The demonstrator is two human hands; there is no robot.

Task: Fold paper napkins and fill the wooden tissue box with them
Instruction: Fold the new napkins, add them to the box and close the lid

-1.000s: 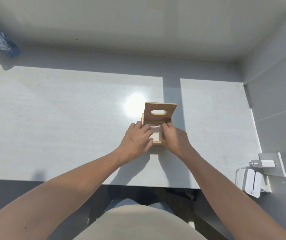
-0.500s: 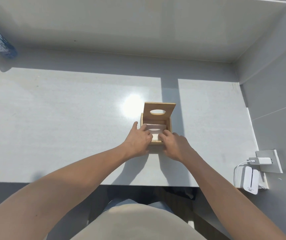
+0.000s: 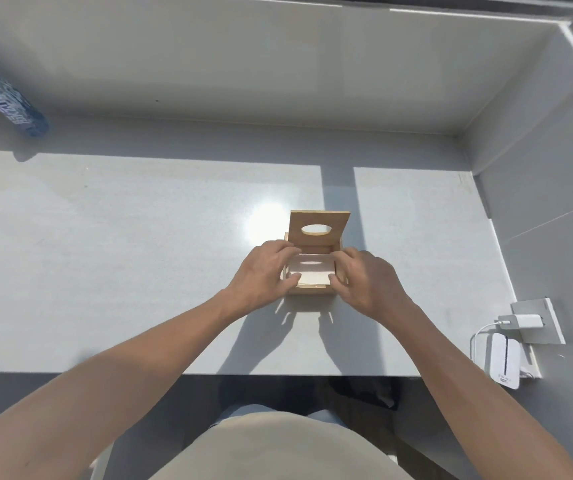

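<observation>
**A:** ok so head cam, the only view we get. The wooden tissue box sits on the grey table, a bit right of centre, and its lid is flipped up at the box's 12 o'clock side, standing nearly upright with the oval slot facing the camera. Inside there's a white stack of folded napkins lying flat, and a patch of sun falls across it.

**B:** and the hands?

**A:** Left hand is at the box's 9 o'clock wall, fingers curled over the rim with the thumb near the front corner. Right hand mirrors it at 3 o'clock, fingertips hooked over that wall. Both are loosely curled, not wide, not fists. Whether they're actually pinching the napkins or just resting on the walls, I can't tell, since the fingertips are hidden inside the rim.

**B:** anything else on the table?

**A:** A blue-labelled plastic bottle way off at 10 o'clock, by the back wall. At 4 o'clock from the box, well apart from it, a white charger is plugged into a wall socket plate, with a cable running to a small white device just below it. Long hand shadows fall toward the near table edge.
</observation>
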